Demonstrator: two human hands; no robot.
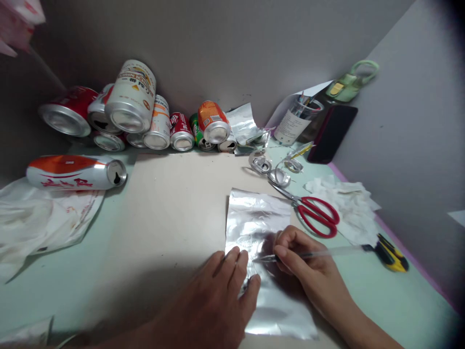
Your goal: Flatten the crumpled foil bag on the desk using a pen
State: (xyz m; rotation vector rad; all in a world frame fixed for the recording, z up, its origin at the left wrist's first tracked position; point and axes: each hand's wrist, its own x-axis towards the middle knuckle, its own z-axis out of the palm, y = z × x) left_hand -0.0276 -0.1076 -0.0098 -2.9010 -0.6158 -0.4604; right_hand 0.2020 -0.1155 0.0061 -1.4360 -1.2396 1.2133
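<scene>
A shiny silver metal sheet (257, 208) lies on the pale board, slightly wrinkled. My left hand (218, 295) rests on the sheet's left edge with its fingers stretched out. In my right hand (312, 266) is a clear-barrelled pen (337, 251), pinched between thumb and fingers. The pen's tip points left and meets the sheet just beside my left fingers; whether it presses on the metal I cannot tell. Above my right hand lie red-handled scissors (317, 216), their blades pointing to the upper left near cut can ends (260, 164).
Several drink cans (132, 97) are stacked along the wall. One white-and-orange can (72, 173) lies on its side above a plastic bag (47, 223). Rightward are crumpled tissues (350, 206), a yellow-and-black cutter (391, 254), a dark phone (332, 135) and a pen holder (296, 123).
</scene>
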